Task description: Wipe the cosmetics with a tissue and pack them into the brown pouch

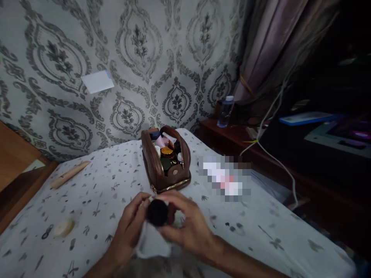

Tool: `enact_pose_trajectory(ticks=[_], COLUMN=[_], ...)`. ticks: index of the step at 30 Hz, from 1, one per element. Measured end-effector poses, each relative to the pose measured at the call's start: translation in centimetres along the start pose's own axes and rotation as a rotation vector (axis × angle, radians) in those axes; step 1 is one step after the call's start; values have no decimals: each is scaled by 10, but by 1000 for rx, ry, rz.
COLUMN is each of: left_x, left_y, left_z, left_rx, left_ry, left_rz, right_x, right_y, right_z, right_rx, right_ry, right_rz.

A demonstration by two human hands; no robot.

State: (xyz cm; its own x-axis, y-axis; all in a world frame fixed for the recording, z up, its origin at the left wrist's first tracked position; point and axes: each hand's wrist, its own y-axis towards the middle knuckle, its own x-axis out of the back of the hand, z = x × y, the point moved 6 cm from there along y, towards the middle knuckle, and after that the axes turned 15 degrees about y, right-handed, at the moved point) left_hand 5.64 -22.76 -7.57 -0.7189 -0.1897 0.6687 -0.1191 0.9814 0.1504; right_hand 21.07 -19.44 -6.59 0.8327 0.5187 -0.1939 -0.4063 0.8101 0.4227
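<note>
Container (158, 212), its round black end facing the camera, is sitting between the two hands, above the sheet (116, 170) and just in front of the bag. The left hand (131, 221) is clamping its left side, while the right hand (189, 223) is curving fingers and thumb around the other, so each grip is closing on it. White cloth (153, 244) is hanging beneath; which hand is holding it, I cannot tell. Beyond, the brown bag (152, 172) is standing unzipped, showing an orange lid (167, 151) among other containers. Off to the left, a wooden rod (69, 175) and a pale disc (64, 227) are lying on the sheet; right of the bag, something pixelated is resting. Farther right, a bottle (225, 114) is standing near the curtain (261, 61). Behind everything, a patterned wall (139, 42) is bearing a white card (97, 81).
</note>
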Motion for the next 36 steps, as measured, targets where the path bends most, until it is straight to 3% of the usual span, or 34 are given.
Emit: enact_pose_trajectory(ticks=[2,5,8,12,15,18,21,24,28,36], left_x=[-4,-15,-30,-38,-35,-29,-22,-17,-16,-18], left_y=[17,39,54,60,59,57,57,57,58,57], left_z=[-28,-56,-59,-46,-40,-37,-44,-56,-60,-49], left_rx=[-67,-199,-258,-307,-413,-502,-586,-685,-771,-754], left_ry=[13,104,128,196,384,715,1060,1265,1345,1258], left_rz=[112,158,185,203,162,71,-70,-165,-157,-168], right_x=[34,82,113,130,133,131,125,118,107,87], right_y=[6,17,31,45,53,61,69,76,86,111], right_z=[20,43,59,62,56,48,43,40,43,46], right_rx=[33,36,46,54,44,45,45,52,104,115], right_ry=[-33,-104,-182,-236,-244,-260,-280,-307,-346,-405], right_rz=[-122,-273,-351,-355,-312,-263,-213,-155,-68,82])
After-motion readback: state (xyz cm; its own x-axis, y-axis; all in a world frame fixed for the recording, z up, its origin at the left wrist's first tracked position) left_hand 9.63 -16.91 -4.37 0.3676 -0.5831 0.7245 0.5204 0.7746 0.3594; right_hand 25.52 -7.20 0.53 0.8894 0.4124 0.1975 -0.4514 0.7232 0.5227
